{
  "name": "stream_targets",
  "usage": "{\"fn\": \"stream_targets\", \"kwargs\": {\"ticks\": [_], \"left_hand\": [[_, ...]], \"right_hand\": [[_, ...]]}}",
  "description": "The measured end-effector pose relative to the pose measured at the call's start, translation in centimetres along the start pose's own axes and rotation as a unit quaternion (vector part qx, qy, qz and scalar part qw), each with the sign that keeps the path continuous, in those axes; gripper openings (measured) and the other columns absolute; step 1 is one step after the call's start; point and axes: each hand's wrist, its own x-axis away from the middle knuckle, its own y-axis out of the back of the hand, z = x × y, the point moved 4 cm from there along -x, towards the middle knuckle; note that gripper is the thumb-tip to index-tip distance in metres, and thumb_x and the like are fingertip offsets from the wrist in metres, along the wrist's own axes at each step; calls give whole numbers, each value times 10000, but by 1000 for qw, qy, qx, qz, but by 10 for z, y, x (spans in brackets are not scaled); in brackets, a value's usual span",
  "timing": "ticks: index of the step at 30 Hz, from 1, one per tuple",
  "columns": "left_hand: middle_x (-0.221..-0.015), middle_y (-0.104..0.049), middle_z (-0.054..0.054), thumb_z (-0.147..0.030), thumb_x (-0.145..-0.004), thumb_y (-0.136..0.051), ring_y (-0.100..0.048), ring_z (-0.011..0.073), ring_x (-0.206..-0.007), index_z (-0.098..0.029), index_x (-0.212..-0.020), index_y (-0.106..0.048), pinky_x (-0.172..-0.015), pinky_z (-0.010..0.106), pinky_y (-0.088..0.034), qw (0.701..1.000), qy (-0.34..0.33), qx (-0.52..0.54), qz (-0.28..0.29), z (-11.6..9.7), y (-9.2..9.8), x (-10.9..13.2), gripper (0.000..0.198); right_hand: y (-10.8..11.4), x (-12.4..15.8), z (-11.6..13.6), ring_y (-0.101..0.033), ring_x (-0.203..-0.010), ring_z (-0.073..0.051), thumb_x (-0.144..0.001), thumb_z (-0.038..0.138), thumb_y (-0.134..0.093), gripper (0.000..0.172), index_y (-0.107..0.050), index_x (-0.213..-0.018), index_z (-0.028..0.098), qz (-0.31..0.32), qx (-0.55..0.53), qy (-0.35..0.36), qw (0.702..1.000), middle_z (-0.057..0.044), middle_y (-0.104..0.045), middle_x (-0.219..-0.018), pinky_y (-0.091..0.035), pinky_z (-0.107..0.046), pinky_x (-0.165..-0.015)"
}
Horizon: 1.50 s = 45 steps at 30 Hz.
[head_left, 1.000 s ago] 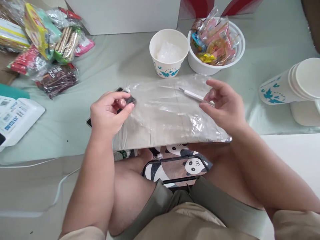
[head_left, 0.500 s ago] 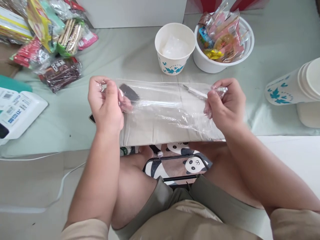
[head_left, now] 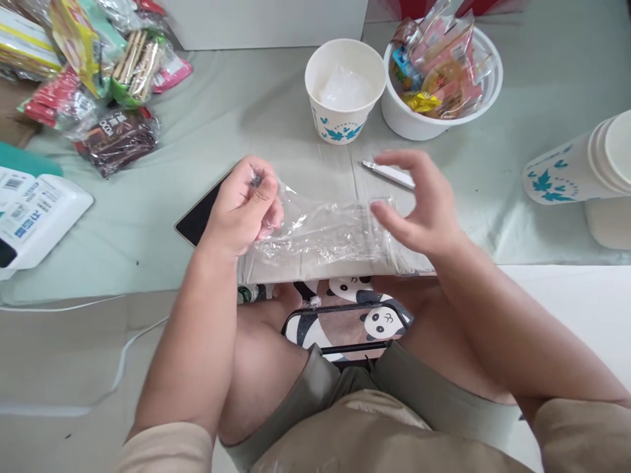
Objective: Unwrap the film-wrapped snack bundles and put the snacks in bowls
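Note:
A clear plastic bag hangs crumpled over the table's front edge. My left hand is closed around one end of it. At its other end, my right hand is open, thumb and fingers spread apart; whether it still touches the plastic I cannot tell. Behind my right fingers lies a white pen-like tool with a grey tip. A dark phone-like slab is partly hidden by my left hand. Beyond the bag stands a paper cup with crumpled clear plastic inside.
A white bowl of wrapped snacks stands behind the right hand. Stacked paper cups lie at the right. Packaged snacks and a white-and-green container occupy the left. A panda-print surface shows below the table edge.
My right hand has let go of its end of the stretched bag and opened. My left hand has moved right with its end, and the plastic has gone slack and bunched up.

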Motion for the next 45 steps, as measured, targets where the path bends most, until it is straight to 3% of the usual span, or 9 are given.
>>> {"fn": "stream_targets", "kwargs": {"ticks": [5,8,11,16,21,27,32,37,45], "left_hand": [[-436,-485,-94,-637,-759,-839,-312,58,-262,-270,-818,-521,-307,211,-117,993,71,26,90,-8,-22,9,490],[-461,-533,-76,-642,-781,-823,-367,64,-278,-261,-832,-558,-314,204,-172,987,83,8,139,-6,-31,11,467],[-488,-563,-81,-556,-842,-812,-394,66,-319,-267,-863,-570,-335,209,-221,997,18,21,69,-6,-23,3,377],[-773,-723,-51,-446,-824,-825,-677,104,-666,-266,-907,-571,-634,221,-544,978,-33,166,-121,-5,1,-8,322],[-1072,-764,119,-799,-761,-692,-749,294,-1051,-200,-1038,-673,-797,383,-625,970,138,200,21,12,-33,-2,660],[-789,-749,24,-257,-704,-841,-708,144,-642,-178,-822,-676,-561,230,-546,977,174,122,14,17,-49,-3,218],[-689,-716,-29,-198,-828,-691,-674,94,-540,-212,-836,-591,-475,169,-495,982,125,119,-74,16,-37,-8,102],[-700,-715,-38,-295,-878,-685,-691,113,-529,-238,-920,-538,-450,193,-501,994,61,79,-40,29,-33,-15,164],[-832,-755,-46,-306,-827,-806,-756,142,-738,-303,-1303,-528,-700,286,-643,986,-169,-16,-6,19,-20,-6,552]], "right_hand": [[-35,-18,16,-519,-1447,-363,-790,502,-778,678,-587,-1377,222,186,-64,52,979,-145,-622,-1461,-378,-562,-1234],[-53,-23,28,-690,-1090,-278,-809,315,-728,375,-667,-1163,208,248,-45,50,967,-91,-739,-1095,-405,-521,-1165],[-58,-25,34,-578,-667,-150,-814,168,-616,44,-640,-827,203,278,-32,7,960,8,-612,-674,-476,-344,-818],[-38,-27,23,-500,-534,-107,-861,308,-663,155,-571,-774,220,135,-178,-135,965,52,-512,-556,-376,-270,-569],[-39,-18,2,-540,-471,-111,-872,372,-691,265,-491,-754,246,-32,-272,-278,921,57,-498,-560,-429,-272,-479],[-42,-9,-8,-409,-412,-88,-905,359,-707,283,-482,-775,248,-56,-230,-291,927,80,-417,-501,-335,-263,-431],[-38,-2,-17,-442,-489,-69,-848,529,-750,360,-531,-879,244,-87,-333,-293,892,57,-524,-679,-355,-235,-452],[-51,3,-13,-567,-578,-100,-814,503,-800,380,-612,-959,206,55,-384,-332,860,23,-615,-677,-467,-245,-537],[-37,10,-17,-623,-651,-138,-890,582,-738,722,-347,-1463,379,-53,-315,-241,917,62,-639,-756,-552,-306,-649]]}}
